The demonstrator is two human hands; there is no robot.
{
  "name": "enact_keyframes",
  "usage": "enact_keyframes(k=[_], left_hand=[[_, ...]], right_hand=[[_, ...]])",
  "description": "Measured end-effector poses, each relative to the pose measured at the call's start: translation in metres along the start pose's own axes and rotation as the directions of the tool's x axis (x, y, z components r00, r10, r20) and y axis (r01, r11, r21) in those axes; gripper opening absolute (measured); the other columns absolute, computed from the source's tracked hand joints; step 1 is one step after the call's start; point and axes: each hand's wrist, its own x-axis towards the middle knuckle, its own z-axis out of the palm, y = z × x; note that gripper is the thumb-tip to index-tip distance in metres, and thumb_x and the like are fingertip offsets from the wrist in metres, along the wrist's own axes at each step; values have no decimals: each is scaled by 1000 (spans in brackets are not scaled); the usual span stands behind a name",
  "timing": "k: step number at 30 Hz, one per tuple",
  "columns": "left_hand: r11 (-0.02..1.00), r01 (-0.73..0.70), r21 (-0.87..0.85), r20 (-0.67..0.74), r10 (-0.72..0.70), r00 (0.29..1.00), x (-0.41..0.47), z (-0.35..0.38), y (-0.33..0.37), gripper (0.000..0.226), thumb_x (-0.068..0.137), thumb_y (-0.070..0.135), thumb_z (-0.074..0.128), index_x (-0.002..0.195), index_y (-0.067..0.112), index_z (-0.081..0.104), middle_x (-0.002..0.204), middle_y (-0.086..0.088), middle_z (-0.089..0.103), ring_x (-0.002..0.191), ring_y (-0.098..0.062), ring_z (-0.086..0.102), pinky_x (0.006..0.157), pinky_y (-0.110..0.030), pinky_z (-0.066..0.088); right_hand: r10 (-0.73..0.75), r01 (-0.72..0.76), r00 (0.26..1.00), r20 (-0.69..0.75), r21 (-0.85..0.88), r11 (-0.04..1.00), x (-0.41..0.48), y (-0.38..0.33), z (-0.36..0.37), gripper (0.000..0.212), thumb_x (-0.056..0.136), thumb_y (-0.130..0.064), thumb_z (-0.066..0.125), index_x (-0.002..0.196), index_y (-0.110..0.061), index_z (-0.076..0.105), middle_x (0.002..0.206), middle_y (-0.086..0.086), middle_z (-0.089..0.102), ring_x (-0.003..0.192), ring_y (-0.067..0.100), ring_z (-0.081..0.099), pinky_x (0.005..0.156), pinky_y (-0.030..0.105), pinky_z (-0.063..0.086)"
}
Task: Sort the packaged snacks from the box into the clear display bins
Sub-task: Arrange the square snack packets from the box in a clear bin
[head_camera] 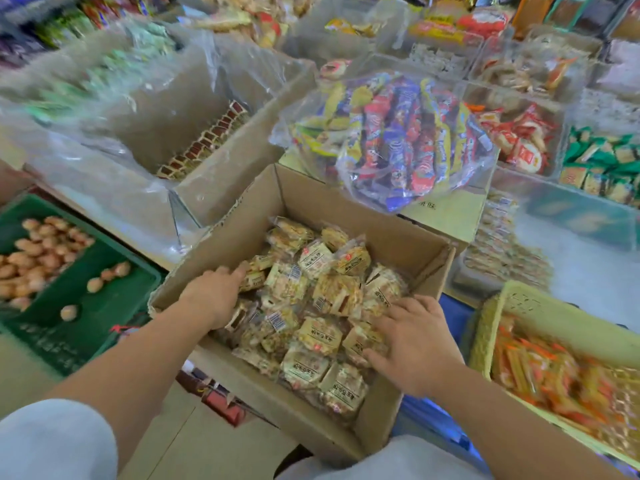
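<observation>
Both hands are down in the open cardboard box (349,206) in front of me. My left hand (214,296) lies palm down at the box's left side, fingers close together and laid on the wrapped snack packets (311,299). My right hand (419,344) rests on the packets at the right side, fingers spread flat, pinching nothing. The packets, pale yellow with printed labels, fill the bottom of the box in a loose heap. Beyond the box sits a clear plastic bag (398,140) of bright wrappers. To its right stand the clear display bins (526,109), some holding red packets. A green crate (97,306) lies to my left and a yellow basket (554,317) to my right.
</observation>
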Motion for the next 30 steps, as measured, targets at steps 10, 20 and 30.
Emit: enact_keyframes(k=[10,20,30], left_hand=[[924,11,-382,-55,-35,998,42,-15,7,107,78,29,79,164,22,15,144,-11,54,127,-33,57,98,-43,53],[966,57,-254,-250,-122,961,62,-6,16,23,91,23,66,112,19,58,93,-3,67,82,-29,65,59,-37,54],[541,-194,-818,-391,-276,878,-34,-33,10,50,78,46,86,123,45,66,101,23,70,99,-7,67,82,-33,53]], right_hand=[[48,-42,994,-94,70,997,-2,-3,8,53,83,-72,38,97,-36,73,89,-14,66,99,18,57,107,44,29],[42,-40,999,-31,67,997,-2,-4,3,59,84,-72,30,100,-34,72,92,-14,66,98,18,54,108,43,25],[23,-19,999,-32,103,995,-1,2,0,64,83,-77,32,123,-39,65,106,-16,68,109,16,55,110,43,25]])
